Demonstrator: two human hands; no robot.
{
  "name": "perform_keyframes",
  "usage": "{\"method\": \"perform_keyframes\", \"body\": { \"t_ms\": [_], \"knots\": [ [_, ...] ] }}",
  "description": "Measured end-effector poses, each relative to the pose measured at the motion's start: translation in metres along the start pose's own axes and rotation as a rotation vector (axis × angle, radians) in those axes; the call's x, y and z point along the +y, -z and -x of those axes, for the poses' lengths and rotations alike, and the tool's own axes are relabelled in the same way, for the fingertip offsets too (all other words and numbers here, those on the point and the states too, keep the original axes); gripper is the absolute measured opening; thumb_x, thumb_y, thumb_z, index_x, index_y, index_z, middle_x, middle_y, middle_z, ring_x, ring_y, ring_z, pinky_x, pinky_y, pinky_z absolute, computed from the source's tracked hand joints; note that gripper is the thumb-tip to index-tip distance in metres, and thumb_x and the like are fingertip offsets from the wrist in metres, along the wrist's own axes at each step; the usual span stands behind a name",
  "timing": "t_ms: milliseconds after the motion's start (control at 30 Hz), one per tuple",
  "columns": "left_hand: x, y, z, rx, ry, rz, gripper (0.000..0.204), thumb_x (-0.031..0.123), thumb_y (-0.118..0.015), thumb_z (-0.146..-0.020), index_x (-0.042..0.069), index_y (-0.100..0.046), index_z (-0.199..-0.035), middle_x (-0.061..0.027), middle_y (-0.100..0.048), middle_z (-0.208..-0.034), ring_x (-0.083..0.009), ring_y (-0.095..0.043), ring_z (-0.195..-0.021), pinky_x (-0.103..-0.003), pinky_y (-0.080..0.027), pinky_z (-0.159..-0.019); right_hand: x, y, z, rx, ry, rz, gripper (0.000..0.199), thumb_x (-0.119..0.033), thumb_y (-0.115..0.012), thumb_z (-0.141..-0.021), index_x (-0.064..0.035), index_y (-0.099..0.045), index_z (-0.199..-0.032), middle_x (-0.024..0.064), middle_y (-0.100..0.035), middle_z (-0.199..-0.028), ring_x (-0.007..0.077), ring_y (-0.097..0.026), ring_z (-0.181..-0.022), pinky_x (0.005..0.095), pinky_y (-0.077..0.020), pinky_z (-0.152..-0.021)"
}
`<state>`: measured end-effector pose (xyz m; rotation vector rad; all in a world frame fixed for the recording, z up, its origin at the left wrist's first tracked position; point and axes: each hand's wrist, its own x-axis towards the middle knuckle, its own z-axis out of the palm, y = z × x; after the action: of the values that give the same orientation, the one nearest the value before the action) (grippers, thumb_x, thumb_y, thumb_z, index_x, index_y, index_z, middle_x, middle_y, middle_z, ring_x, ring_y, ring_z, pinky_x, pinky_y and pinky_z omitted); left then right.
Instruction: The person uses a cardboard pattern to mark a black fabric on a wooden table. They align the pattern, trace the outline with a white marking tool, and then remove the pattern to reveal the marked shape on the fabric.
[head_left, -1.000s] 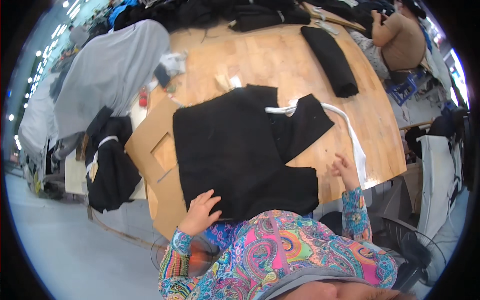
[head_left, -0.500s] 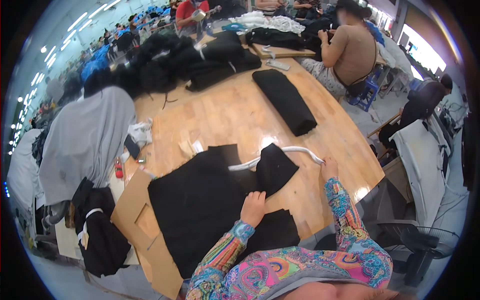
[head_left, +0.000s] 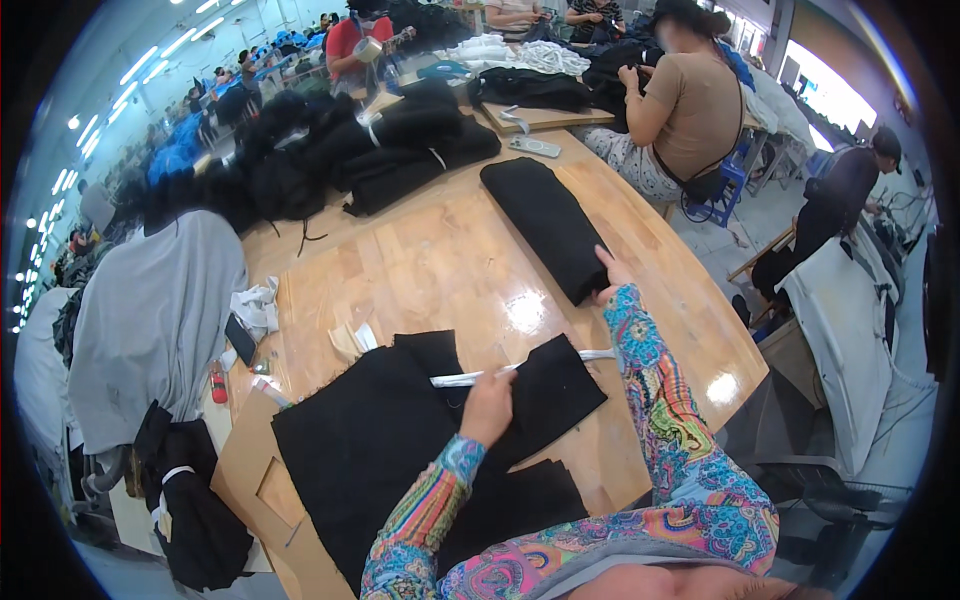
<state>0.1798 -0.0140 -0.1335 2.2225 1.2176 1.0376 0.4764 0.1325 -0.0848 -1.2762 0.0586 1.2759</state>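
Observation:
My left hand is closed, its fingertips pinching a white fabric strip. The strip runs across black cut fabric lying flat in front of me. It passes under a smaller black fabric piece, and its far end shows beside my right sleeve. Further out, my right hand grips the near end of a folded black fabric bundle, thumb on the near side. Some of those fingers are hidden behind the bundle's edge.
Tied black bundles line the table's far side. Grey cloth covers a heap at the left. A brown cardboard template lies beneath the cut fabric. A seated person works at far right; a fan stands near right.
My right hand has let go of the strip's end and reached forward to the black bundle. My left hand has moved from the small piece's edge up onto the white strip.

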Motion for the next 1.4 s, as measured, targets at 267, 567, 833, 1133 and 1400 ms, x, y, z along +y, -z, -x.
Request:
{"method": "perform_keyframes", "body": {
  "t_ms": [267, 567, 833, 1133, 1400],
  "knots": [
    [-0.032, -0.020, -0.079, -0.500, 0.179, -0.230, 0.017, 0.016, -0.059, -0.082, 0.005, -0.068, -0.092, -0.0172, -0.066, -0.089, -0.0349, -0.064, -0.085, -0.043, -0.050, -0.078, 0.011, 0.006, -0.051, -0.008, 0.169, -0.042, 0.050, -0.016, -0.077, -0.071, -0.0042, -0.059, -0.117, 0.0131, -0.064, -0.113, 0.0285, -0.061, -0.104, 0.0375, -0.0483, -0.092],
    [-0.122, -0.014, -0.196, 0.250, 0.180, -0.072, 0.014, 0.010, -0.058, -0.085, 0.002, -0.066, -0.091, -0.0188, -0.065, -0.083, -0.0294, -0.065, -0.063, -0.039, -0.052, -0.064, 0.041, 0.012, -0.035, -0.207, 0.524, -0.332, 0.054, -0.003, -0.077, -0.071, -0.0046, -0.055, -0.120, 0.0112, -0.062, -0.113, 0.0228, -0.060, -0.104, 0.0384, -0.0499, -0.090],
    [-0.080, -0.085, -0.185, -0.191, -0.177, -0.173, 0.014, 0.012, -0.062, -0.079, 0.003, -0.067, -0.089, -0.0125, -0.065, -0.084, -0.0291, -0.062, -0.081, -0.042, -0.048, -0.075, 0.032, 0.008, -0.019, -0.224, 0.399, -0.402, 0.040, -0.002, -0.074, -0.075, -0.0020, -0.059, -0.112, 0.0080, -0.066, -0.103, 0.0201, -0.064, -0.091, 0.0341, -0.0529, -0.081],
    [-0.010, -0.121, -0.162, -0.285, -0.278, -0.574, 0.033, 0.036, -0.061, -0.083, 0.013, -0.066, -0.106, -0.0091, -0.063, -0.106, -0.0372, -0.048, -0.105, -0.049, -0.034, -0.087, 0.035, -0.006, -0.014, -0.232, 0.341, -0.464, 0.047, -0.004, -0.076, -0.073, -0.0010, -0.053, -0.114, 0.0098, -0.064, -0.103, 0.0219, -0.064, -0.090, 0.0357, -0.0540, -0.077],
    [-0.011, -0.098, -0.180, -0.097, 0.699, 1.084, 0.023, 0.004, -0.068, -0.083, -0.010, -0.057, -0.099, -0.0152, -0.064, -0.098, -0.0208, -0.064, -0.092, -0.032, -0.054, -0.079, 0.035, -0.010, 0.002, -0.359, 0.125, -0.198, 0.052, -0.012, -0.076, -0.075, -0.0055, -0.050, -0.119, 0.0077, -0.062, -0.104, 0.0216, -0.063, -0.091, 0.0366, -0.0523, -0.072]
  ]
}}
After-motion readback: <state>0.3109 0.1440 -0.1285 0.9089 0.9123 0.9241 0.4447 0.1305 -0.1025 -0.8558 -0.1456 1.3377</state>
